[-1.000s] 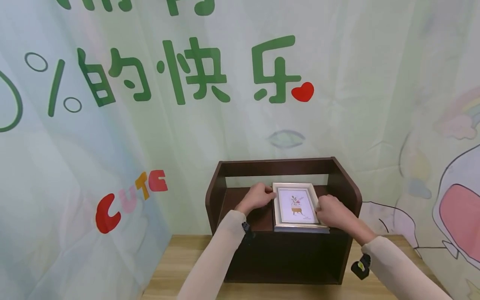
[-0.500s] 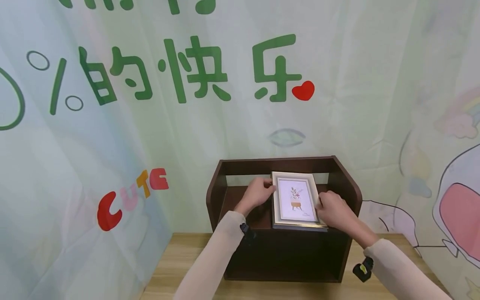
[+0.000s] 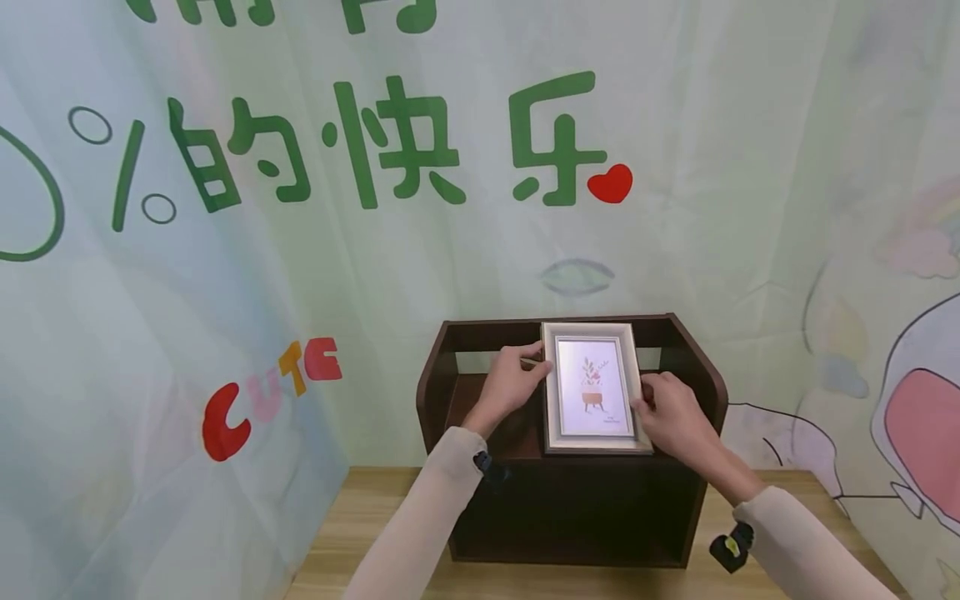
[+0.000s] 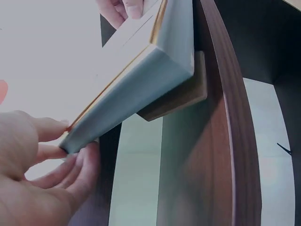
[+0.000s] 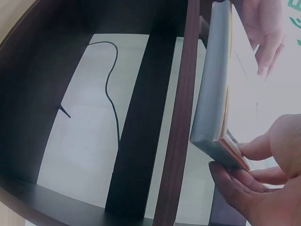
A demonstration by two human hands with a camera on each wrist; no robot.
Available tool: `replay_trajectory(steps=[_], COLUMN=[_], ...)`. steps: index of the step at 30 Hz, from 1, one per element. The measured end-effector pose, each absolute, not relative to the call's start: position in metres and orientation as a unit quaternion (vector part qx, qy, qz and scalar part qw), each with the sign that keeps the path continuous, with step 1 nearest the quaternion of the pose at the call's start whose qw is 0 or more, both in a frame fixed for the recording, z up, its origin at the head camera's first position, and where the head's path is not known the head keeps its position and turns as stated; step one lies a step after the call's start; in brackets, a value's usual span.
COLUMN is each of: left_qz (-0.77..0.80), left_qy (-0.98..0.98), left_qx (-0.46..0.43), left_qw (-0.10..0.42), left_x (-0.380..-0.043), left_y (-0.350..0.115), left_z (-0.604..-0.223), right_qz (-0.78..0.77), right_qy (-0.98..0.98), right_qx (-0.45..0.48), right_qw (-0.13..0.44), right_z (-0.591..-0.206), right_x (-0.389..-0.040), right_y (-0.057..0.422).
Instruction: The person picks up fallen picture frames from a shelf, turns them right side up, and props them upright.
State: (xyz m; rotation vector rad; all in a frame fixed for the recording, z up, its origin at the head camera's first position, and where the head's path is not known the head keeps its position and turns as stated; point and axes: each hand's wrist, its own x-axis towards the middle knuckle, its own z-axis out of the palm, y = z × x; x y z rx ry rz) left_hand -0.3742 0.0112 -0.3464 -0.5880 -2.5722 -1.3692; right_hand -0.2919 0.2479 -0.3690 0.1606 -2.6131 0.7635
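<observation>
A picture frame (image 3: 592, 392) with a pale gold border and a potted-flower print leans back on the upper board of a dark brown shelf unit (image 3: 566, 508). Its lower edge is close to the board's front edge. My left hand (image 3: 512, 383) pinches the left side of it between thumb and fingers. On the opposite side, my right hand (image 3: 671, 412) grips the frame a little lower. The left wrist view shows the frame's thick grey side and a brown piece (image 4: 181, 96) projecting behind it. Thumb and fingers of the right hand (image 5: 268, 174) also show around the frame in the right wrist view.
The unit has raised side panels and a back rail (image 3: 495, 335). It stands on a light wood tabletop (image 3: 375, 492). Behind and beside it hangs a printed cloth (image 3: 465, 258) with green characters. A thin dark line (image 5: 110, 89) shows through the unit's opening.
The picture frame's top edge has risen, bringing it from lying nearly flat to a steeper tilt. My left hand has moved slightly up with it; both hands keep their hold at the sides.
</observation>
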Motion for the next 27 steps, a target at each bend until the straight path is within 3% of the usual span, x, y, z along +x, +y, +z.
replay_trajectory(steps=[13,27], left_qz=[-0.520,-0.578], left_qy=[-0.802,-0.743], left_qx=[-0.241,-0.271], left_qw=[0.169,0.202], left_x=[-0.365,-0.351], left_y=[0.006,-0.001], left_z=[-0.348,-0.353], right_qz=[0.313,0.314], right_qy=[-0.905,-0.876], right_qx=[0.047,0.076], right_qw=[0.284,0.358], right_z=[-0.371,-0.379], right_x=[-0.284,-0.283], right_y=[0.244,0.242])
